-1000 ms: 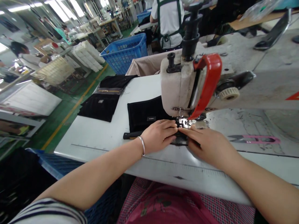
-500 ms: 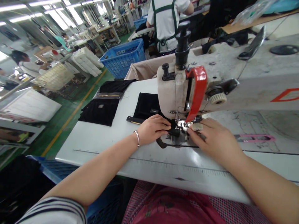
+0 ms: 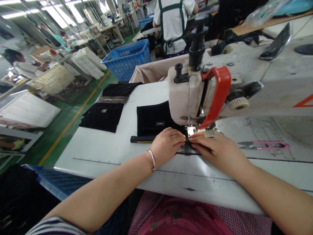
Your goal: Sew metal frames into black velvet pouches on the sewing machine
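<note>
My left hand (image 3: pixel 168 145) has its fingers closed on a black zipper strip (image 3: pixel 143 139) with a gold line of teeth. The strip lies along the lower edge of a black fabric piece (image 3: pixel 150 119) that bears a small label and runs under the sewing machine's head (image 3: pixel 181 98). Close to the metal presser foot (image 3: pixel 192 131), my right hand (image 3: pixel 220 147) pinches dark material at the strip's right end. Both hands' fingertips nearly meet there, covering that end. A red guard (image 3: pixel 217 94) curves down above the right fingers.
Pink-handled thread snips (image 3: pixel 269 145) lie on the machine bed at right. A stack of black pieces with a zipper (image 3: pixel 101 117) rests on the table's left. Behind stand a blue basket (image 3: pixel 127 62), a beige cloth-lined bin (image 3: pixel 149 71) and a person in a green-strapped apron (image 3: pixel 172 26).
The fabric piece now lies against the zipper strip, which has come nearer the table's front. My left hand has moved right and slightly down, and my right fingertips have moved left towards it.
</note>
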Tool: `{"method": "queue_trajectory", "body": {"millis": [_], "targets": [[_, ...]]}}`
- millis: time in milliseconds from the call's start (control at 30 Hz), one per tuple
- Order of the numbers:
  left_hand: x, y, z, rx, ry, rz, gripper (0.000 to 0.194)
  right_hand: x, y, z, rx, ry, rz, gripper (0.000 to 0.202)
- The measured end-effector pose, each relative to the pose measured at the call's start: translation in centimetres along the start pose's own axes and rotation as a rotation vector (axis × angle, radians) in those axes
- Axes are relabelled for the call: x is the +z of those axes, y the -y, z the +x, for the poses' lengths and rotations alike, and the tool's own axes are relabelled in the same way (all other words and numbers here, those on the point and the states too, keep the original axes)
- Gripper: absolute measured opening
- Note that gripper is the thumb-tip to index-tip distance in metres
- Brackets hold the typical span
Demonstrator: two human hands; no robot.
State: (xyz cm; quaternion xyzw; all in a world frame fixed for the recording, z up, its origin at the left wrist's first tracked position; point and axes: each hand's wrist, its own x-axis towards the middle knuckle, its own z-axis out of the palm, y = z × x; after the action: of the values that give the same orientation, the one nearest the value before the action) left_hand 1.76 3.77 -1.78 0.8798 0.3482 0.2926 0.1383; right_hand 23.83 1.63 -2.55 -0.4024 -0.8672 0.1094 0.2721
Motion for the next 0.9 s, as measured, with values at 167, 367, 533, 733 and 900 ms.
{"method": "queue_trajectory", "body": {"millis": [167,367,533,733,900], "targets": [[0.2,0.6,0.6,-0.005,-0.01,-0.001,0.006,0.0,0.0,0.2,0.02,-0.011,-0.008,0.02],[0.2,1.5,1.3,-0.021,-0.004,-0.01,0.006,0.0,0.3,0.3,0.031,-0.015,-0.078,0.023],[0.4,1.9,1.8,-0.064,-0.025,0.032,0.005,0.3,-0.1,0.5,0.027,0.002,-0.068,0.029],[0.4,2.0,2.0,-0.09,-0.02,0.046,0.009,0.5,-0.4,0.5,0.03,0.01,-0.066,0.034],[0.5,2.0,1.9,-0.102,0.0,0.059,0.008,0.6,-0.5,0.6,0.021,0.002,-0.065,0.034]]}}
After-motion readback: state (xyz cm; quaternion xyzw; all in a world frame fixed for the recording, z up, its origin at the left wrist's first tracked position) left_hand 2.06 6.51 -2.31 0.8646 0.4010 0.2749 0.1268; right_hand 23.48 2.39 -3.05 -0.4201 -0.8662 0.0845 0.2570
